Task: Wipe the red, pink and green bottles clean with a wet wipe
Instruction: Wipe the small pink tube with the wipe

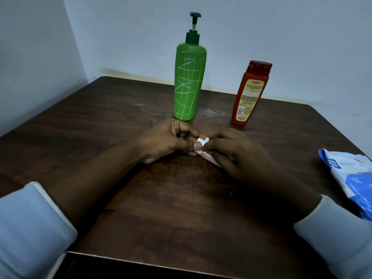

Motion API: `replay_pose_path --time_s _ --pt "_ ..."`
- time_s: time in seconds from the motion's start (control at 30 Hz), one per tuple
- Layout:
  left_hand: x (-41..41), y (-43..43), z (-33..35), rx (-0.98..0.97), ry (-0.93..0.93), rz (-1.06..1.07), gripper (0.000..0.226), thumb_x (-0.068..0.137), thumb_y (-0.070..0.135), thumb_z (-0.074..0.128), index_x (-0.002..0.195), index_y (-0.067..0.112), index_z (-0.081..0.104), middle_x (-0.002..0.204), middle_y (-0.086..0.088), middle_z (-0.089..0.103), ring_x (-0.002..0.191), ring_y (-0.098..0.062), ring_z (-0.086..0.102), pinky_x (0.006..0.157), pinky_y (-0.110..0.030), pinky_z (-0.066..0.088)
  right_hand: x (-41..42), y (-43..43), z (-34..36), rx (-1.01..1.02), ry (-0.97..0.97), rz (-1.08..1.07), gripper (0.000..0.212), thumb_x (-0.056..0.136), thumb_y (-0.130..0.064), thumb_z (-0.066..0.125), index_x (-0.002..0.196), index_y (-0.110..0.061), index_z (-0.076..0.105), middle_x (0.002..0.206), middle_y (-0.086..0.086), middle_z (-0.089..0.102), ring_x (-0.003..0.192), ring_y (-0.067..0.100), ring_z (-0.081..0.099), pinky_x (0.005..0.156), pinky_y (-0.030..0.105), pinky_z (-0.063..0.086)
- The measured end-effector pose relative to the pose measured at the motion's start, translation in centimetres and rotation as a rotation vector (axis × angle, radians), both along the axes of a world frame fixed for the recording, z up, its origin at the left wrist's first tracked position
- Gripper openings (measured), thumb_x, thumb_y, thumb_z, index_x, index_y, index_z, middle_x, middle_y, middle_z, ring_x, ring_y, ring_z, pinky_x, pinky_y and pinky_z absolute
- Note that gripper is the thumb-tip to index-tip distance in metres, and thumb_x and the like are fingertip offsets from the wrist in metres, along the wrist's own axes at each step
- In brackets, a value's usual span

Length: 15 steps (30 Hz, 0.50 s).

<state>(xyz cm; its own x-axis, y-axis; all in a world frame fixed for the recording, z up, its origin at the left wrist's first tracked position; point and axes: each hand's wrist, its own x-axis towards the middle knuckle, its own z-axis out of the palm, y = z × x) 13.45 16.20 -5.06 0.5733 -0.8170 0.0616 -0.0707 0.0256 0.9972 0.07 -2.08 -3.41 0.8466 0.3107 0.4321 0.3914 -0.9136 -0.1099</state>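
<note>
Near centre, the left hand (169, 137) and right hand (237, 156) both pinch a small white wet wipe (203, 141) against a mostly hidden pink bottle (210, 159), likely to scrub it, while the tall green pump bottle (190, 81) and red plastic bottle (249, 95) wait farther back.

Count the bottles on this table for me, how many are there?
2 plainly: the green pump bottle stands far centre on the table, the red bottle right of it. A pink thing, mostly hidden under the right hand, may be a third.
</note>
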Motion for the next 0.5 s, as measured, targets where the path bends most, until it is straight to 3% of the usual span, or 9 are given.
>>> replay_pose_path --time_s 0.1,0.23,0.33,0.43,0.5 --pt "0.1 0.2 0.0 0.015 0.025 0.01 0.024 0.084 -0.011 0.07 0.106 -0.001 0.075 0.105 -0.017 0.078 0.092 -0.021 0.075 0.083 -0.03 0.064 -0.5 0.0 0.3 -0.057 0.062 0.022 0.021 0.092 -0.022 0.056 0.106 -0.017 0.07 0.1 -0.004 0.059 0.089 0.006 0.047 0.073 0.013 0.032" --pt "-0.1 0.1 0.0 0.013 0.032 0.021 0.028 0.084 -0.012 0.071 0.086 0.013 0.082 0.117 -0.026 0.072 0.091 -0.022 0.075 0.08 -0.03 0.064 -1.9 -1.0 0.4 -0.111 0.117 0.03 0.027 0.089 -0.033 0.049 0.102 -0.021 0.069 0.1 -0.005 0.06 0.088 0.004 0.047 0.072 0.012 0.031" --pt "0.0 0.0 0.1 0.016 0.022 0.001 0.023 0.085 -0.014 0.068 0.097 0.004 0.077 0.102 -0.017 0.078 0.085 -0.017 0.076 0.075 -0.026 0.063 -1.4 0.2 0.0 -0.142 0.003 0.043 0.024 0.093 -0.024 0.053 0.105 -0.014 0.071 0.099 0.002 0.061 0.084 0.003 0.04 0.069 0.013 0.028" --pt "-0.1 0.0 0.1 0.015 -0.001 0.008 0.022 0.087 -0.015 0.066 0.102 -0.001 0.072 0.08 -0.003 0.079 0.075 -0.012 0.075 0.069 -0.021 0.061 -0.5 1.6 0.1 -0.155 -0.042 0.035 0.029 0.097 -0.023 0.048 0.11 -0.01 0.071 0.097 0.006 0.061 0.081 0.015 0.05 0.066 0.026 0.039" --pt "0.0 0.0 0.1 0.013 0.0 0.011 0.022 0.087 -0.013 0.067 0.104 -0.002 0.073 0.084 -0.006 0.079 0.078 -0.014 0.076 0.072 -0.023 0.062 -0.5 1.5 0.3 -0.157 -0.001 0.027 0.027 0.096 -0.024 0.05 0.108 -0.012 0.071 0.098 0.004 0.061 0.083 0.016 0.051 0.067 0.029 0.042"
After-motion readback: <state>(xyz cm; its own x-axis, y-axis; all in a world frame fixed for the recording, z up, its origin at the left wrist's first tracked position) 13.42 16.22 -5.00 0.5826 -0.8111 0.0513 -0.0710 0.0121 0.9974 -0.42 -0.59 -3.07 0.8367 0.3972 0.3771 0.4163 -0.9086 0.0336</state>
